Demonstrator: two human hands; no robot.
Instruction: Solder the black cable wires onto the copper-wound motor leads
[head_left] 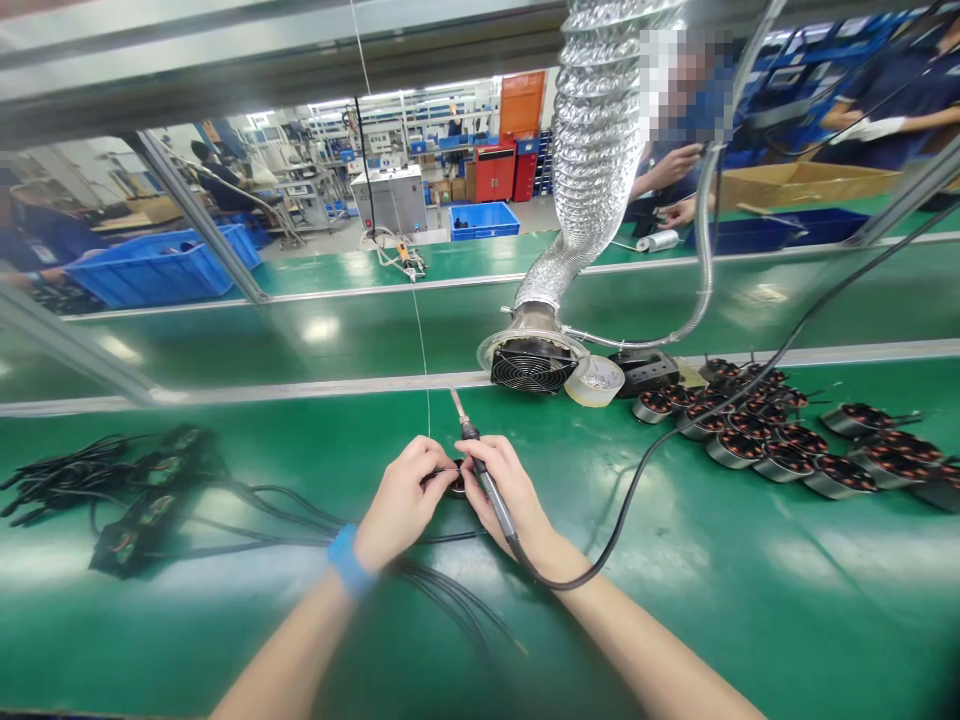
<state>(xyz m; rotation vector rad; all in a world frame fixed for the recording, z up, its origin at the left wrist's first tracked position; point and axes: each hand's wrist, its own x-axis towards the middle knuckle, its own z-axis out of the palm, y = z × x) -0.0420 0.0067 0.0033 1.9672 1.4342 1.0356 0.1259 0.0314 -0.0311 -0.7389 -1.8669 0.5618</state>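
My right hand is closed around a soldering iron, its bare tip pointing up and away from me. The iron's black cord loops off to the right. My left hand, with a blue band at the wrist, has thumb and forefinger pinched together; what they grip is too small to make out. Between both sets of fingertips sits a small dark round part, mostly hidden. A thin wire hangs from above and ends behind my left hand. A black cable runs below the hands.
Black cables with dark housings lie at left. Several motor stators are grouped at right. A fan on a foil duct stands ahead, beside a round container. Co-workers sit beyond, near blue bins.
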